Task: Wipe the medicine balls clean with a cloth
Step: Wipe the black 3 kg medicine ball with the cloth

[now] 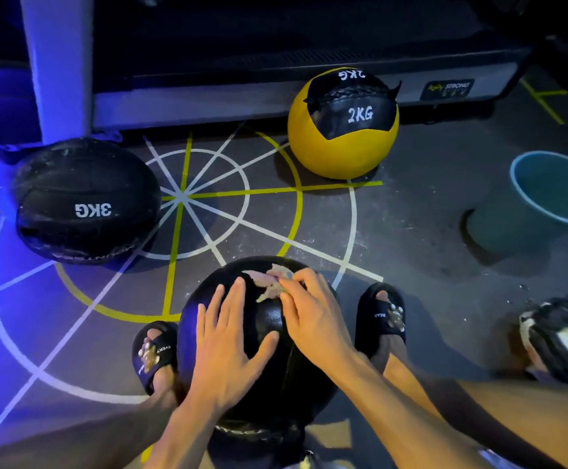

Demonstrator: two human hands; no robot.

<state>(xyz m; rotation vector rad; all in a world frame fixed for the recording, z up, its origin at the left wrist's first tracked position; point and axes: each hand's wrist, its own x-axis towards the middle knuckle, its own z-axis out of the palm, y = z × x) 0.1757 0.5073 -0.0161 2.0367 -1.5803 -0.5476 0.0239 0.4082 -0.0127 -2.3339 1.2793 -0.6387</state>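
While we crouch over it, a black medicine ball (269, 336) sits nearest us on the floor (411, 231), between our two feet in black slides (382, 314). Our left hand (230, 340) lies flat on the ball's near left face, fingers straight and spread, pointing away from us. Our right hand (313, 311) rests on the upper right of the ball, its fingertips drawn together in a pinching grip on a small pale cloth (274, 280) crumpled against the ball's far top. A seam runs down the ball's near face toward us.

At the near right edge lies a dark object with pale patches (559, 336); we cannot tell what it is.

Under everything is dark grey matting marked with white and yellow lines: rings and spokes meeting at a hub just beyond our ball. White flecks scatter across it on the right. Blue light washes the left side.

Farther off at left, a black ball marked 3KG (86, 201) lies squashed, its long axis running left to right, the lettering upside down to us. On the right stands a blue-rimmed bucket (526, 211), upright. Farthest, a yellow and black ball marked 2KG (343, 125) sits against the base of a dark machine (275, 62), its black panel facing us.
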